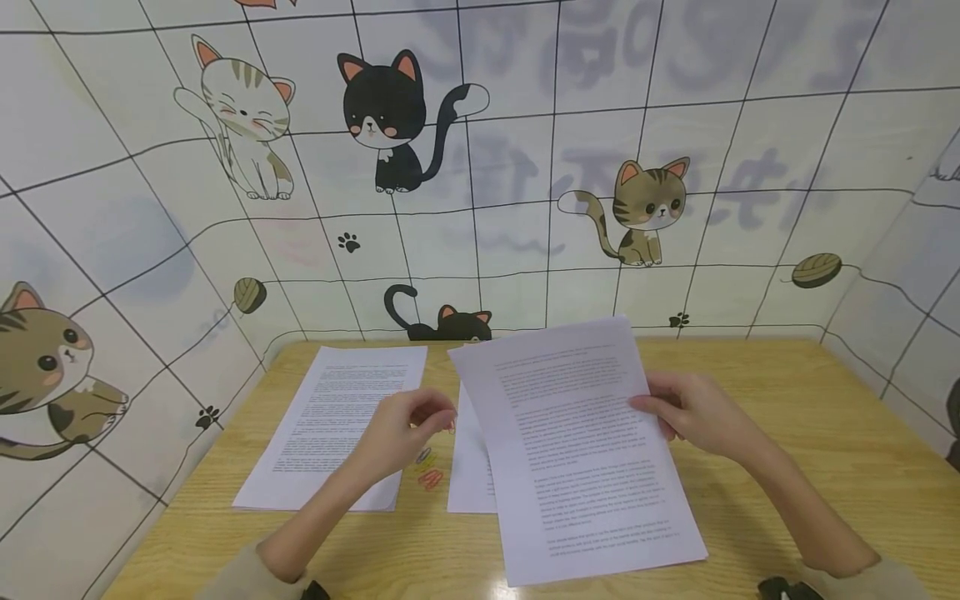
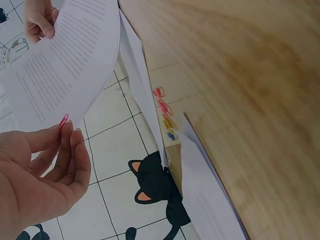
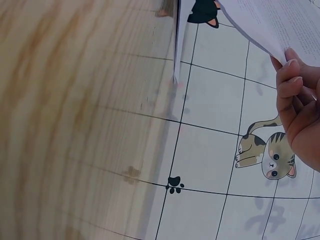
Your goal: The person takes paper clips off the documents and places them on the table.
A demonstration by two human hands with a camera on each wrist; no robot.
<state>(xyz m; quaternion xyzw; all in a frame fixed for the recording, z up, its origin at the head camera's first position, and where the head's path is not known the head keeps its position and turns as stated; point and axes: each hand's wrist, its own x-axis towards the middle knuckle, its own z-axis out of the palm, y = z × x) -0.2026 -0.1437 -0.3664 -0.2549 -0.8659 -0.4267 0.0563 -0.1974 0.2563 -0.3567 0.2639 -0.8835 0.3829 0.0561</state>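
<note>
Head view: the right hand (image 1: 693, 414) pinched a raised printed sheet (image 1: 581, 442) at its right edge, long axis running near to far.

Left wrist view: the left hand (image 2: 40, 175) pinched a red paper clip (image 2: 63, 121) (just left of the sheet's edge).

Right wrist view: fingers (image 3: 290, 82) clamped on paper.

Printed sheet (image 1: 577, 442) lifted, tilted over the desk; red paper clip (image 2: 63, 121) — pinched, upright

Wooden table (image 1: 787, 417) with papers (image 1: 333, 425), paperclips (image 1: 430, 477)
</note>
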